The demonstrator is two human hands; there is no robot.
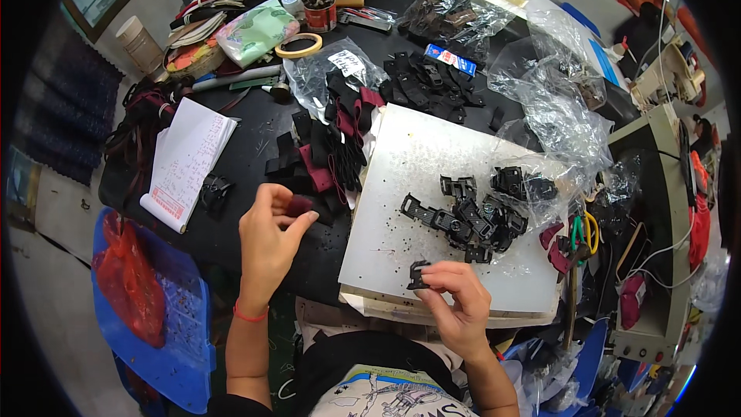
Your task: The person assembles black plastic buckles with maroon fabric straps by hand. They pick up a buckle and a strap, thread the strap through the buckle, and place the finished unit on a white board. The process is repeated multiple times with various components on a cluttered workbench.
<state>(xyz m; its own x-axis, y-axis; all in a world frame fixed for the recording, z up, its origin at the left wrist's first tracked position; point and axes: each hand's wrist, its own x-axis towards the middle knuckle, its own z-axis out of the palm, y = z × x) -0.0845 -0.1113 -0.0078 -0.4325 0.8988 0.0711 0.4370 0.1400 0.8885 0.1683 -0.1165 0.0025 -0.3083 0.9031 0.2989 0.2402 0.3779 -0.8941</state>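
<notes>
My left hand (pixel 266 243) is closed in a pinch over the dark table, on a short maroon strap (pixel 299 205). Part of that strap is hidden behind the fingers. In my right hand (pixel 463 301), thumb and fingers grip a small black plastic buckle (pixel 418 274), held over the near edge of a white board (pixel 378 235). Beyond it, a heap of similar black plastic buckles (pixel 467 220) lies on the board. Black and maroon straps (pixel 316 166) are piled left of the board, just past my left hand.
A written notepad (pixel 193 150) lies at the left. Clear plastic bags (pixel 552 116) spread along the right, near scissors with yellow and green handles (pixel 588 233). Further back are more black pieces (pixel 428 85) and a tape roll (pixel 299 45). A blue chair (pixel 185 351) stands at lower left.
</notes>
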